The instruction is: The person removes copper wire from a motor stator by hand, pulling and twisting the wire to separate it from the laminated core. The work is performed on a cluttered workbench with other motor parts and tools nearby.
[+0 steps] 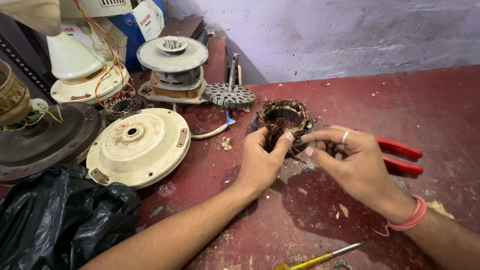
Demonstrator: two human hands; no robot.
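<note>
Grip status: left hand (260, 162) is closed on the near rim of the copper-wound stator (284, 122), thumb pinching the windings. Right hand (352, 162) is pinched at the same rim, fingertips (310, 150) on wire. Stator is seated mid-surface, toward the back edge. Red pliers (402, 156) are lying just beside the right hand.

Left hand (260, 160) palm down, fingers curled in a pinch, right hand (350, 162) opposite, fingers bent inward
</note>
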